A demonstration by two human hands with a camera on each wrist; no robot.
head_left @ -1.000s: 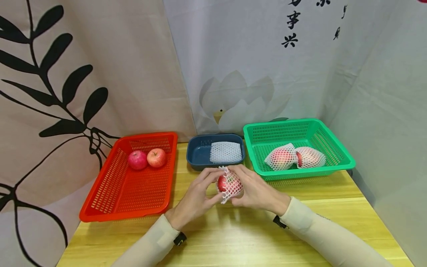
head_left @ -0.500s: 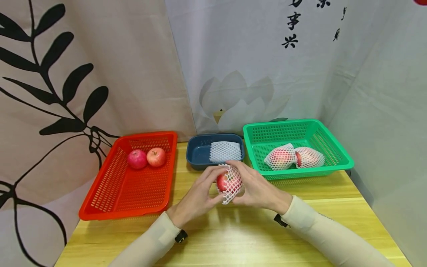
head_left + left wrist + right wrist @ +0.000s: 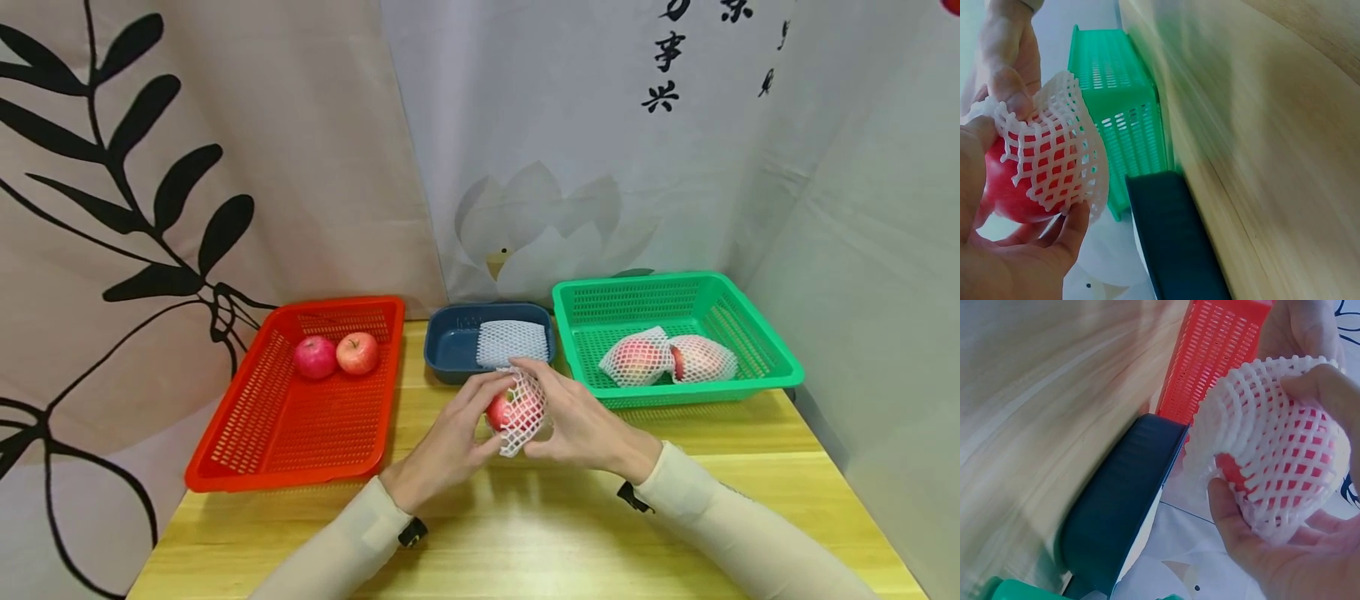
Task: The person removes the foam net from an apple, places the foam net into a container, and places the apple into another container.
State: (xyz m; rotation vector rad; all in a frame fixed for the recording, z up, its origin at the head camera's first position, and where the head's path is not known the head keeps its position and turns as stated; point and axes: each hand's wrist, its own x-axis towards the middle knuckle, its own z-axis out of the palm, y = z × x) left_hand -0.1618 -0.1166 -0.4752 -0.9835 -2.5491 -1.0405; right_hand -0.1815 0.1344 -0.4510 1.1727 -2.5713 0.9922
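Under my fingers spreads a wooden table (image 3: 525,542).

Left of them sits a red basket (image 3: 322,433), right a green basket (image 3: 630,302), just beyond a blue tray (image 3: 452,337). My right hand (image 3: 588,425) clamps round an apple (image 3: 497,412) in a white net sleeve (image 3: 529,406); my left hand (image 3: 453,437) grips the sleeve's edge, beside the bare red patch. Two netted apples (image 3: 637,358) lie in the green, a foam net (image 3: 513,343) in the blue, two bare apples (image 3: 357,353) in the red.

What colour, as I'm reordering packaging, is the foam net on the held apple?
White: the foam net shows best in the right wrist view.
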